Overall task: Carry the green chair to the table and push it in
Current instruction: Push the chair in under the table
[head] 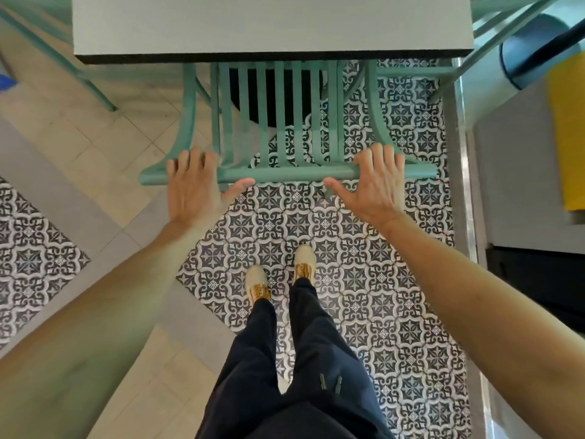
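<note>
The green chair [285, 174] stands in front of me, its slatted back facing me and its dark seat tucked under the near edge of the grey table [272, 23]. My left hand [193, 182] rests over the left part of the chair's top rail, fingers draped over it and thumb along the near side. My right hand [375, 179] lies on the right part of the same rail, fingers over the top, thumb spread toward the middle. Both hands touch the rail with a loose, half-open hold.
Other green chairs stand at the table's left [47, 49] and right [493, 36]. A metal-edged glass panel [465, 185] and a grey counter with a yellow item [569, 137] run along the right. Patterned tile floor [348, 264] lies under my feet.
</note>
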{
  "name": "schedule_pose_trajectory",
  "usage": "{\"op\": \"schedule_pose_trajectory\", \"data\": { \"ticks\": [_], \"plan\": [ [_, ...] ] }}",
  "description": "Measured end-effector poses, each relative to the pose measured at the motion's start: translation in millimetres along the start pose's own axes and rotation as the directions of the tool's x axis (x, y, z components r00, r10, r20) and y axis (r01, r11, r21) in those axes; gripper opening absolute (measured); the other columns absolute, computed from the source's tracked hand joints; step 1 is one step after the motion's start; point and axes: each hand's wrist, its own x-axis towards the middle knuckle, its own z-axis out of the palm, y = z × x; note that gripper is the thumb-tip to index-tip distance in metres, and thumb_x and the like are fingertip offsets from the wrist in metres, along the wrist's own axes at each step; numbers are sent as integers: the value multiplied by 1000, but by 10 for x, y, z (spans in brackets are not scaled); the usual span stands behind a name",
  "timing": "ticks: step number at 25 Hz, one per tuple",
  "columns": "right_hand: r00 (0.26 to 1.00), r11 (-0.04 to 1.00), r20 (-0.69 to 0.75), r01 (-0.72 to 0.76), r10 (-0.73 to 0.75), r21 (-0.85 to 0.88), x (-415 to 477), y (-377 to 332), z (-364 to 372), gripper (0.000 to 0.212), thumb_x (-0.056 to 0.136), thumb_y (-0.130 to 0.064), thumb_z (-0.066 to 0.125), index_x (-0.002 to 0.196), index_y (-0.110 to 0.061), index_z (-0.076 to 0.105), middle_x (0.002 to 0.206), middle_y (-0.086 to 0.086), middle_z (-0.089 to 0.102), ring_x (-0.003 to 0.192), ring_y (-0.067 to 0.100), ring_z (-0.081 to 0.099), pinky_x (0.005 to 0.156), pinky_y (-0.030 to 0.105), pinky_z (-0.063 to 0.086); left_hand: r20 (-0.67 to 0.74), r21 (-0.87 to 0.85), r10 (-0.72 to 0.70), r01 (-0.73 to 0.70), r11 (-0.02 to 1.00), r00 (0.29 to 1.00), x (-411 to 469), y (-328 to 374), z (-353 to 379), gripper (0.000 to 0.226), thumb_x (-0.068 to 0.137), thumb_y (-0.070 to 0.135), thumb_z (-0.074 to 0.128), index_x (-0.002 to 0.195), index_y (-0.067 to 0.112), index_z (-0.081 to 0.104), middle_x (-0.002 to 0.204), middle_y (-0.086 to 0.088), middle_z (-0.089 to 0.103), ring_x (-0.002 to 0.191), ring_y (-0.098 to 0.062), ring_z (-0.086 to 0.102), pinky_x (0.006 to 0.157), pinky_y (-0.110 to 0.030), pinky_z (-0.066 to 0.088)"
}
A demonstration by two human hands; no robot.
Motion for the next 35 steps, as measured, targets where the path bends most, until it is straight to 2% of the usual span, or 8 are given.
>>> {"op": "schedule_pose_trajectory", "data": {
  "ticks": [3,8,14,20,24,29,35],
  "plan": [
    [1000,999,14,-15,16,-35,-7,-38,-3,70,92,-87,41,91,-16,43,93,6,47,85,23,41,80,42,39,-20,-18,18,-18,1000,1000,-23,6,-21,78,93,85,37,94,9,53,91,-10,50,83,-27,43,80,-42,30],
    [1000,1000,-6,-2,2,-28,-188,-96,44,75,93,-90,29,92,-16,43,93,6,47,84,23,41,78,42,38,0,-16,13,-13,1000,1000,-210,-42,-10,78,91,86,39,89,10,53,89,-9,50,80,-25,43,77,-41,30],
    [1000,1000,-25,0,-1,-30,-149,-142,83,73,92,-90,30,91,-18,38,91,4,43,81,22,37,76,41,37,-8,-8,29,-29,1000,1000,-184,-96,-8,78,92,86,37,88,10,51,87,-9,49,80,-25,41,76,-41,28],
    [1000,1000,-28,-12,11,-22,-161,-185,51,74,92,-90,30,90,-17,41,91,5,45,82,23,40,77,42,38,-21,-13,27,-27,1000,999,-215,-107,4,76,92,86,39,88,10,50,86,-9,48,79,-25,40,76,-41,28],
    [999,1000,-38,-24,23,-19,-236,-328,43,75,93,-88,35,89,-14,45,91,7,48,82,25,44,76,42,38,-16,0,33,-33,999,999,-265,-236,6,75,92,85,40,89,11,49,87,-9,47,80,-20,30,76,-42,28],
    [998,999,-37,-53,53,0,-310,-522,22,76,91,-88,37,91,-14,50,91,6,50,83,25,45,76,42,37,-25,-12,50,-51,999,998,-315,-392,-3,72,93,84,40,90,12,46,88,-9,46,82,-26,38,79,-43,30],
    [999,1000,-39,-28,27,-10,-320,-407,46,74,91,-90,37,91,-17,46,90,4,47,82,23,43,76,41,37,-15,1,19,-19,1000,1000,-377,-294,-10,75,93,85,36,88,11,47,87,-9,45,80,-22,30,78,-43,29]
  ]
}}
